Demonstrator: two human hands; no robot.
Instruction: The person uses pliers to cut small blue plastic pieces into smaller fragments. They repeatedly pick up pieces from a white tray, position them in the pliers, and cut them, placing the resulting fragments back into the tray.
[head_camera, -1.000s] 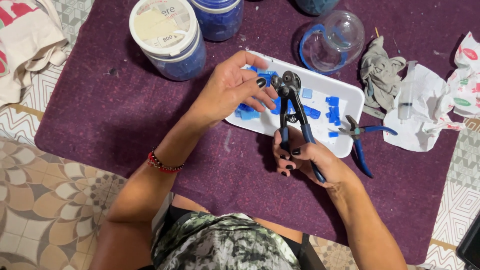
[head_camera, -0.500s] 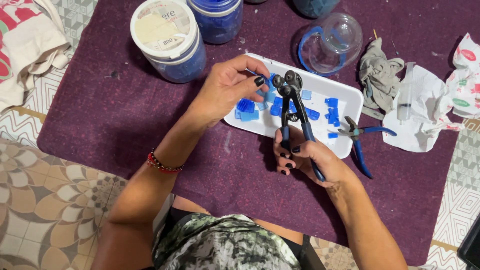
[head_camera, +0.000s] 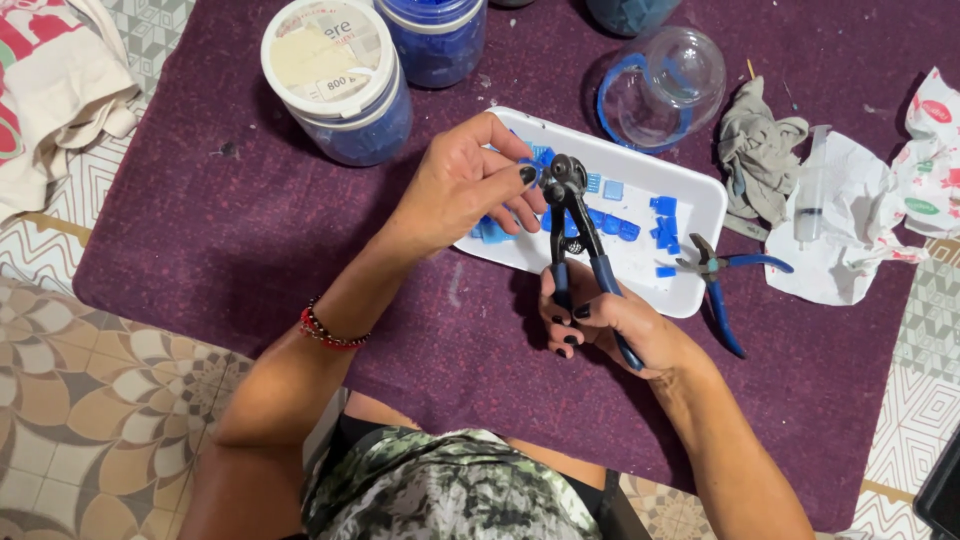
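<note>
Right hand (head_camera: 600, 320): closed round the blue-sleeved handles of the black wheeled tile nippers (head_camera: 572, 232), tool upright, its two cutting wheels at the top. Grip and tool position match the views half a second and a second back.

Left hand (head_camera: 465, 185): thumb and forefinger pinched at the nipper wheels, other fingers loosely curled. It appears to hold a small blue glass tile piece (head_camera: 534, 172) between the wheels, though the piece is mostly hidden by the fingertips. Over the last second this hand has closed in slightly, bringing its pinch right up against the wheels; judged from that, the piece is now seated for a cut, not yet cut.

Below the tool: white rectangular foam tray (head_camera: 690, 290) on the purple cloth mat (head_camera: 200, 230), holding scattered cut blue tile fragments (head_camera: 662, 210).

Just beside the tray's right end: blue-handled pliers (head_camera: 722, 275), untouched, unmoved.

Farther up the mat: white-lidded round plastic tub (head_camera: 330, 62), clear glass jar on its side (head_camera: 662, 88), grey rag (head_camera: 755, 150), crumpled paper (head_camera: 860, 225).
</note>
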